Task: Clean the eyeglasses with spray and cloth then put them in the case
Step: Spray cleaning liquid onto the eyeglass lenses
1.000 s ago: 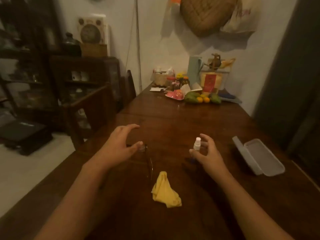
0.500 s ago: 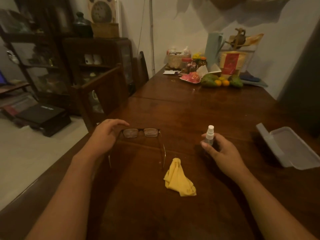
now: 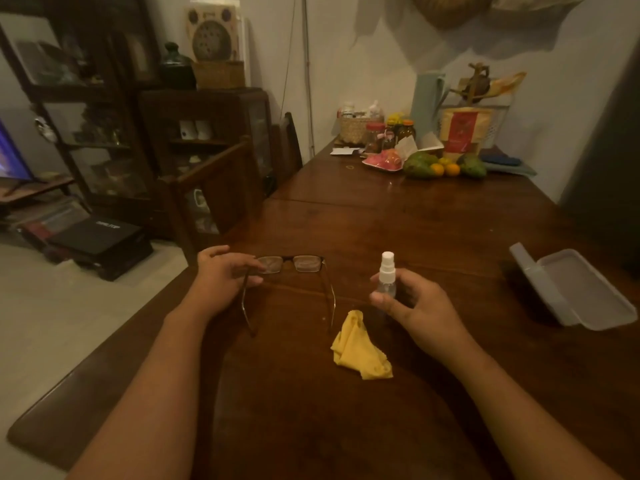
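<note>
While the left hand (image 3: 221, 278) pinches the left corner of the eyeglasses (image 3: 294, 265) between curled fingers and thumb, the frame's front runs crosswise from that hand toward the right hand. The lenses face away from the person and both unfolded temples point back toward them. The left hinge is hidden under the fingers, and whether the frame rests on the surface (image 3: 398, 230) or hangs just above it is hard to tell in the dim light. Between the hands, nearer the person, lies a crumpled yellow cloth (image 3: 360, 348). The right hand (image 3: 415, 306) wraps its thumb and fingers round an upright spray bottle (image 3: 387, 278) – white nozzle on top, its clear body faint against the dark wood. Well to the right of that hand sits the open case (image 3: 581, 292), its long axis angled away – lid raised on its left side.
</note>
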`<state>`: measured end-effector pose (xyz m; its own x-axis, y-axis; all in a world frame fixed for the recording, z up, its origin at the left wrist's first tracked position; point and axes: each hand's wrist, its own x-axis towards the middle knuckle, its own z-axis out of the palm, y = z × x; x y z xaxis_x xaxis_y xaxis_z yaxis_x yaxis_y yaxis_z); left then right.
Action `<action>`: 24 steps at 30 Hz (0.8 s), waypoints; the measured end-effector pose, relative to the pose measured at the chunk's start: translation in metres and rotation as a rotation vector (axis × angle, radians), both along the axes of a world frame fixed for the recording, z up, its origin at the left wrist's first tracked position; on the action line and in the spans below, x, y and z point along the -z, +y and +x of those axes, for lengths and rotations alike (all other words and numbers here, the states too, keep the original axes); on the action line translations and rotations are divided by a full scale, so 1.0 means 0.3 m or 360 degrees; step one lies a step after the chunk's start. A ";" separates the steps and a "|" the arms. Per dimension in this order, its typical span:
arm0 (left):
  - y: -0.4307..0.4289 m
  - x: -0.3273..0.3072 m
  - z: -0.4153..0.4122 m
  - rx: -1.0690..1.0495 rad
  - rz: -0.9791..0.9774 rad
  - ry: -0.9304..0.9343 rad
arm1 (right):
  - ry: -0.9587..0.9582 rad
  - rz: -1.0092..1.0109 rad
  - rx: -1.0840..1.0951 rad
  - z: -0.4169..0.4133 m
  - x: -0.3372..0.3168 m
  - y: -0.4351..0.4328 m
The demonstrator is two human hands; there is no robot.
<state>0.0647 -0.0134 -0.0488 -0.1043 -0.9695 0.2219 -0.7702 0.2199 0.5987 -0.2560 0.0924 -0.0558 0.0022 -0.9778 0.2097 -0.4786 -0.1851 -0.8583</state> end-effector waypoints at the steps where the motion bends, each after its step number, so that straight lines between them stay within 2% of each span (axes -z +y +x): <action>1: 0.002 -0.002 -0.005 0.0021 -0.0048 0.0013 | -0.0028 -0.0004 -0.0030 0.011 -0.005 0.005; 9: 0.011 -0.029 -0.050 0.0131 -0.0402 -0.0030 | -0.0479 -0.0031 -0.0163 0.072 -0.046 0.040; 12: 0.018 -0.050 -0.064 0.0100 -0.0260 -0.0031 | -0.0634 -0.0066 -0.0176 0.071 -0.058 0.046; 15: 0.029 -0.070 -0.074 0.0141 -0.0200 -0.0070 | -0.0623 -0.0101 -0.0156 0.062 -0.061 0.048; 20: 0.047 -0.106 -0.074 0.0385 -0.0232 -0.0280 | -0.0688 -0.0065 -0.0097 0.060 -0.068 0.049; 24: 0.076 -0.129 -0.103 0.0669 -0.0077 -0.0298 | -0.0749 -0.0014 -0.0061 0.056 -0.077 0.049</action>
<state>0.0339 0.0093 -0.0102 -0.5286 -0.8235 0.2059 -0.7020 0.5605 0.4394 -0.2393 0.1072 -0.0327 -0.0593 -0.9770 0.2046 -0.0304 -0.2031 -0.9787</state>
